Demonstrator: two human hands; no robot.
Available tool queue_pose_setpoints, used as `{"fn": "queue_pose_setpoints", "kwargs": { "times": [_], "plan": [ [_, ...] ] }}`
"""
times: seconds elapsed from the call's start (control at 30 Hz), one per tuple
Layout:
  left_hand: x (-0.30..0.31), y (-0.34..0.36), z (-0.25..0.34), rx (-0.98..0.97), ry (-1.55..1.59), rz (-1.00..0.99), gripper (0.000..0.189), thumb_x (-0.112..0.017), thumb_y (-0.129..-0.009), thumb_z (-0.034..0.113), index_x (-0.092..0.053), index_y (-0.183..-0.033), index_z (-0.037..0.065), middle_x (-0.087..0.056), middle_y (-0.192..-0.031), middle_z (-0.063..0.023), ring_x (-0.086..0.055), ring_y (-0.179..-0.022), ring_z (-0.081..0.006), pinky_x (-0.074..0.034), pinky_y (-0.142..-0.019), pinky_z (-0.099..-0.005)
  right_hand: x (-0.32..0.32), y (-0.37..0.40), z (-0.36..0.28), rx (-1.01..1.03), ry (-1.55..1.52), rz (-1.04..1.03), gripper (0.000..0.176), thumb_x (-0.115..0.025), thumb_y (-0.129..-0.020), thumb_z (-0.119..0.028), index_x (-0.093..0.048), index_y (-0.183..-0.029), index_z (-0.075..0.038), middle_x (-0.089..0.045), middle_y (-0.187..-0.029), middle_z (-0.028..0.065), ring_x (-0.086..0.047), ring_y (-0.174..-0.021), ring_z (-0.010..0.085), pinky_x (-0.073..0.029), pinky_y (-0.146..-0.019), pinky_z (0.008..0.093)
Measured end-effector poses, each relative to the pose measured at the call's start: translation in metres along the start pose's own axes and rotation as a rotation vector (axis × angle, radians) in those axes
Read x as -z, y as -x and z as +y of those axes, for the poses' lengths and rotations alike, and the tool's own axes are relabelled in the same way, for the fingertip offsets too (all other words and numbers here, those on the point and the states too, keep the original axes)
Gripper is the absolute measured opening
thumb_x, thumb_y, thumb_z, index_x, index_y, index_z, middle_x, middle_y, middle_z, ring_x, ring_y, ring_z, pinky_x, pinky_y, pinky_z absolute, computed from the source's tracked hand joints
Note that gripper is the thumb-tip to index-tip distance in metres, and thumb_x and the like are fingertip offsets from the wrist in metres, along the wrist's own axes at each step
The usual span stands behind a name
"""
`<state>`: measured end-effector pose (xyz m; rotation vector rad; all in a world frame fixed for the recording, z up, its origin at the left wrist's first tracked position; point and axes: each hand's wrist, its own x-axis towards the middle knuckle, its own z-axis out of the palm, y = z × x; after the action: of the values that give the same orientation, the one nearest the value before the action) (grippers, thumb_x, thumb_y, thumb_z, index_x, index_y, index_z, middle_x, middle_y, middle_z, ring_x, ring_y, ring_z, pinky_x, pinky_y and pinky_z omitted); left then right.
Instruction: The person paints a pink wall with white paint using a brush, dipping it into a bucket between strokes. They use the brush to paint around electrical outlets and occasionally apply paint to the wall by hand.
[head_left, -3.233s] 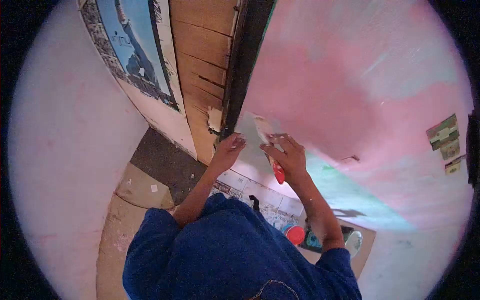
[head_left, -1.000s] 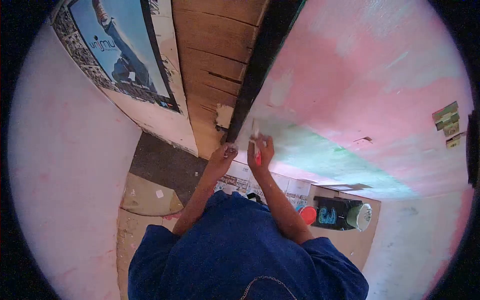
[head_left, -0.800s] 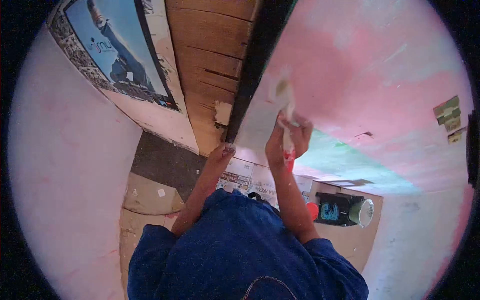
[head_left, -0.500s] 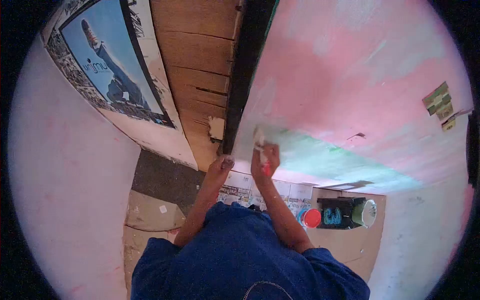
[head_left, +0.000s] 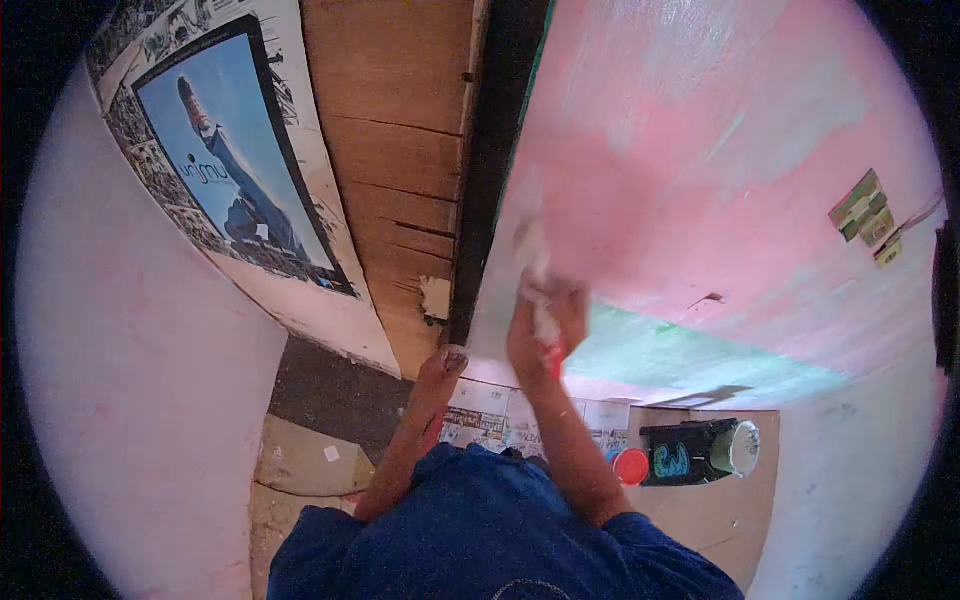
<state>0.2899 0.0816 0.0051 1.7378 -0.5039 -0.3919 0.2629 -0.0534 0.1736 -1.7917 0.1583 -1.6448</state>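
My right hand [head_left: 548, 318] is closed around a paintbrush [head_left: 543, 300] with a pale upper part and a red lower end, slightly blurred. The brush's tip points up against the pink and pale green wall [head_left: 640, 190]. Beside the lower end of the dark door frame [head_left: 498, 130], my left hand [head_left: 443, 372] is closed, its fingertips by the frame's edge. What it holds, if anything, is hidden.
A wooden door [head_left: 390, 90] and a blue poster [head_left: 235, 150] are on the left. Low on the right stand a red-topped container [head_left: 630, 466], a black container [head_left: 688, 453] and a whitish bucket [head_left: 742, 448]. Printed paper [head_left: 515, 418] lies below my hands.
My right hand and the brush have moved up along the wall relative to it. The view has tilted, so the wall marks, the containers and my left hand appear lower.
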Motion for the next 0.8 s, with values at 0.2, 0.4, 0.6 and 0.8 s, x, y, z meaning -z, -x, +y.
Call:
{"fn": "queue_pose_setpoints", "kwargs": {
  "times": [0.2,0.4,0.6,0.8],
  "plan": [
    [-0.004,-0.008,0.016,-0.052,0.107,-0.021,0.019,-0.054,-0.084,0.012,-0.052,-0.099,0.000,-0.059,-0.086,-0.0082,-0.058,-0.082,-0.0160,-0.045,-0.072,-0.0288,-0.028,-0.075,-0.032,-0.146,-0.307,0.098,0.006,-0.064,-0.073,0.000,-0.058,-0.075,-0.002,-0.057,-0.082,0.0102,-0.057,-0.070,0.0193,-0.049,-0.061,0.0295],
    [0.002,-0.010,0.009,-0.117,0.152,-0.007,0.016,-0.054,-0.084,0.011,-0.052,-0.097,0.001,-0.060,-0.086,-0.0070,-0.056,-0.079,-0.0139,-0.044,-0.072,-0.0285,-0.007,0.005,0.021,0.088,0.063,-0.043,0.013,-0.067,-0.072,-0.010,-0.063,-0.081,-0.003,-0.057,-0.080,0.0138,-0.058,-0.063,0.0214,-0.048,-0.055,0.0288],
    [-0.003,-0.003,0.015,-0.001,-0.071,-0.030,0.019,-0.056,-0.083,0.014,-0.052,-0.097,0.002,-0.060,-0.086,-0.0124,-0.060,-0.082,-0.0198,-0.045,-0.071,-0.0304,-0.033,-0.110,-0.025,0.161,0.013,-0.020,0.017,-0.065,-0.072,-0.010,-0.062,-0.087,-0.004,-0.058,-0.086,0.0162,-0.058,-0.071,0.0253,-0.048,-0.058,0.0318],
    [-0.002,-0.008,-0.002,-0.011,0.116,-0.006,0.019,-0.056,-0.084,0.016,-0.053,-0.098,0.004,-0.060,-0.083,-0.0112,-0.060,-0.078,-0.0188,-0.046,-0.068,-0.0308,-0.016,-0.033,-0.004,0.114,0.039,-0.112,0.007,-0.062,-0.075,-0.006,-0.059,-0.081,-0.002,-0.058,-0.075,0.0126,-0.056,-0.070,0.0226,-0.045,-0.059,0.0321]
  ]
}}
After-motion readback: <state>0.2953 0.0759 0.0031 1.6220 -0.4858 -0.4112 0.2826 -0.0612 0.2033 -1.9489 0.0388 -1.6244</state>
